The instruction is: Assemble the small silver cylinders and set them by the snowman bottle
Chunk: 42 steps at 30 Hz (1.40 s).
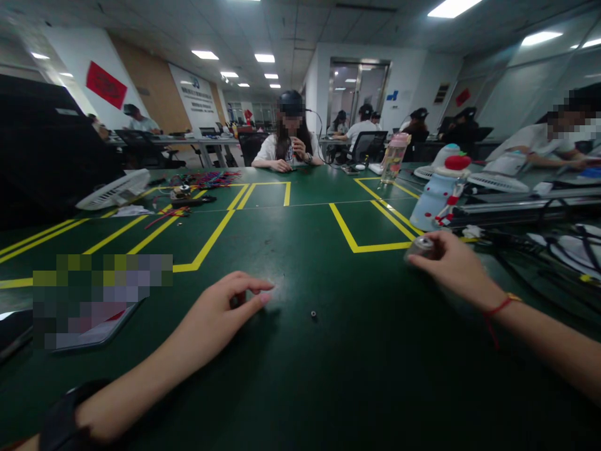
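My right hand is closed around a small round container with a shiny silvery top, held at the table beside a yellow tape line. Its lower part is blurred and looks greyish. Over the middle of the green table, my left hand has thumb and index tips drawn together in a pinch. Whatever lies between those tips is too small to name. A tiny dark ring-shaped part rests on the table to the right of my left fingertips, touched by neither hand.
A blue bottle with a red top and a pink-lidded bottle stand at right, near black cables. At left are a phone-like device, a white fan and tangled wires. A person sits opposite.
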Tool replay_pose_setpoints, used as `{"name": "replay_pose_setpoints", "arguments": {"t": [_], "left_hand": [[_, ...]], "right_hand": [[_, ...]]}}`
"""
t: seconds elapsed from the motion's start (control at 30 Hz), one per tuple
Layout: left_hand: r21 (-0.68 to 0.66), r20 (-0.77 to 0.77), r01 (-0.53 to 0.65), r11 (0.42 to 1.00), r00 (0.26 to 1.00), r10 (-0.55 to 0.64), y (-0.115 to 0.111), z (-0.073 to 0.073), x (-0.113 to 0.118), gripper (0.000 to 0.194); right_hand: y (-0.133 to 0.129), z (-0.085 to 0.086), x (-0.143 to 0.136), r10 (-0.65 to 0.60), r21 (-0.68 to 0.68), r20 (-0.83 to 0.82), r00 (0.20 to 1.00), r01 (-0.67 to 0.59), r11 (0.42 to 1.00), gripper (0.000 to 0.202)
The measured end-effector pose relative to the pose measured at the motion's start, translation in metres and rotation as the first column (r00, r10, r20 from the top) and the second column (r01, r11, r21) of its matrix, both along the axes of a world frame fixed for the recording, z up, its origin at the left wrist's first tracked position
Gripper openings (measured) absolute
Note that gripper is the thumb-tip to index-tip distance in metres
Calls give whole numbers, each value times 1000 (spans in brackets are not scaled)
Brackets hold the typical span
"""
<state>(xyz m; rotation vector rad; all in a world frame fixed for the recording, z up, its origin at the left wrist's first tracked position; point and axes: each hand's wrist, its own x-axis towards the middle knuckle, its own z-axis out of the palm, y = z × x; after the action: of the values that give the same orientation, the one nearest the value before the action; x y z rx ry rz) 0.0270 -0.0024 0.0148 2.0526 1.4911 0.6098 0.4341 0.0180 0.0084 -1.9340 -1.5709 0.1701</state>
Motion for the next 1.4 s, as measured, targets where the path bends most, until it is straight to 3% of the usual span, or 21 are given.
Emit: {"name": "replay_pose_setpoints", "arguments": {"t": [0.07, 0.13, 0.2, 0.27, 0.3, 0.37, 0.4, 0.47, 0.53, 0.6, 0.67, 0.73, 0.8, 0.87, 0.93, 1.0, 1.1, 1.4], "left_hand": [[-29, -3, -78, 996, 997, 78, 3, -3, -16, 34], [-49, 3, -142, 989, 990, 142, 6, -8, -25, 35], [-51, 5, -168, 984, 986, 169, 7, -13, -27, 35], [-39, 2, -165, 985, 986, 166, 7, -15, -25, 35], [-33, 2, -162, 986, 987, 162, 6, -16, -24, 35], [-18, 7, -161, 987, 987, 161, 6, -16, -21, 34], [-13, 10, -163, 987, 987, 163, 6, -16, -20, 34], [0, 13, -162, 987, 987, 162, 6, -16, -20, 33], [22, 14, -149, 989, 989, 149, 5, -16, -21, 33], [41, 18, -137, 990, 990, 137, 4, -16, -22, 32], [42, 18, -131, 991, 991, 130, 3, -15, -22, 32], [40, 15, -128, 991, 992, 127, 2, -14, -21, 32], [46, 9, -125, 991, 992, 125, 2, -13, -20, 32], [50, 4, -128, 990, 992, 128, 3, -13, -19, 32], [44, 5, -131, 990, 991, 131, 3, -14, -19, 32], [37, 5, -133, 990, 991, 133, 3, -15, -18, 32], [45, -5, -141, 989, 990, 141, 3, -15, -18, 31], [45, -5, -145, 988, 989, 145, 2, -14, -18, 30]], "right_hand": [[5, -2, 49, -210, -15, 124, 970, 213, 977, 55], [6, -3, 80, -316, -28, 171, 933, 325, 945, 60], [3, -2, 85, -372, -6, 191, 908, 380, 925, 67], [-2, 0, 61, -356, 123, 281, 891, 334, 934, 73], [-6, 1, 40, -297, 192, 343, 891, 243, 951, 73], [-16, 1, -14, -44, 224, 455, 890, -67, 972, 61], [-22, 0, -44, 139, 153, 451, 882, -229, 961, 52], [-32, -3, -100, 439, 18, 360, 823, -476, 879, 44], [-38, -5, -140, 587, -37, 272, 763, -602, 798, 32], [-36, -4, -155, 629, -44, 230, 743, -638, 769, 20], [-29, 2, -144, 601, -32, 224, 768, -610, 792, 20], [-18, 12, -110, 495, 23, 262, 828, -518, 855, 25], [-10, 24, -61, 306, 118, 355, 883, -367, 923, 29], [-5, 35, -9, 77, 184, 467, 881, -181, 966, 31], [-5, 42, 34, -126, 137, 519, 846, 63, 989, 33], [-7, 43, 64, -209, 9, 510, 834, 237, 971, 36], [-8, 39, 81, -187, -109, 464, 866, 265, 958, 38], [-5, 35, 82, -253, -40, 468, 847, 306, 951, 41]]}}
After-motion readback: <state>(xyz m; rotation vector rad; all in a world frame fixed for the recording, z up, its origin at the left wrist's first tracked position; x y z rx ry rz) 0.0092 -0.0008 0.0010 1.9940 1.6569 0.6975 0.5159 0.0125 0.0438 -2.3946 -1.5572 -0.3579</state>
